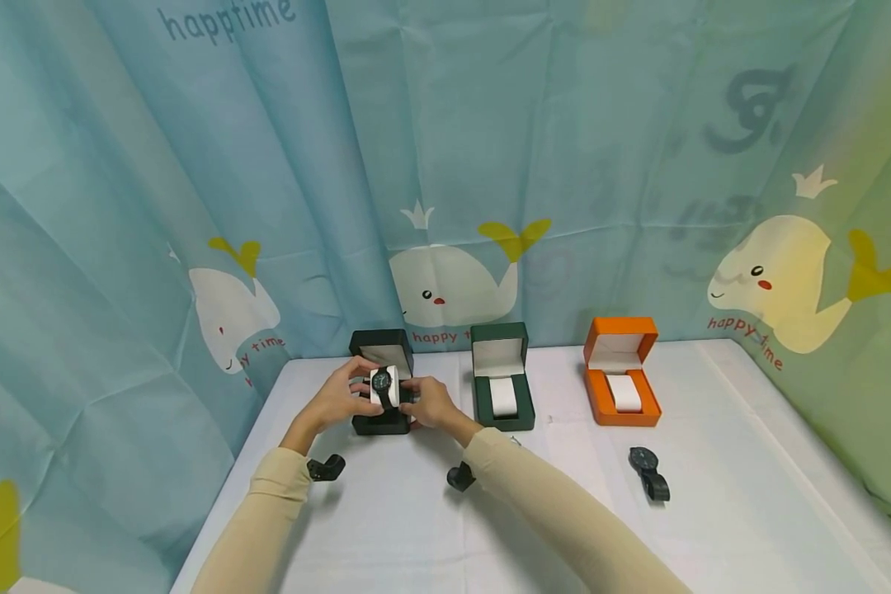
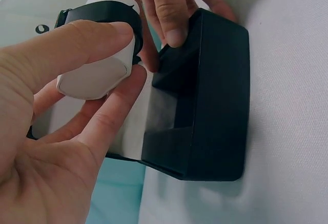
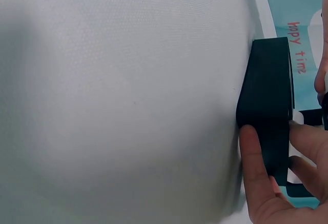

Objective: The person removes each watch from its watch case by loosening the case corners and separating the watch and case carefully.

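Note:
Over the leftmost dark watch box [image 1: 381, 426], my left hand [image 1: 340, 394] pinches a white watch cushion [image 2: 95, 75] between thumb and fingers. A black wristwatch [image 1: 382, 381] is strapped around this cushion, its dial facing up toward the head camera. The box stands on the table with its lid raised. In the left wrist view its dark inner compartment [image 2: 182, 108] shows no cushion. On the box's right side my right hand [image 1: 432, 403] grips the wall, with some fingers over the rim and a finger against the outside, as the right wrist view shows.
A green watch box [image 1: 503, 419] and an orange one [image 1: 624, 418] stand open to the right, each holding a white cushion. A black watch [image 1: 648, 472] lies before the orange box. Something small and shiny [image 1: 516, 441] shows beside the right sleeve. A whale-print curtain [image 1: 453, 165] hangs behind.

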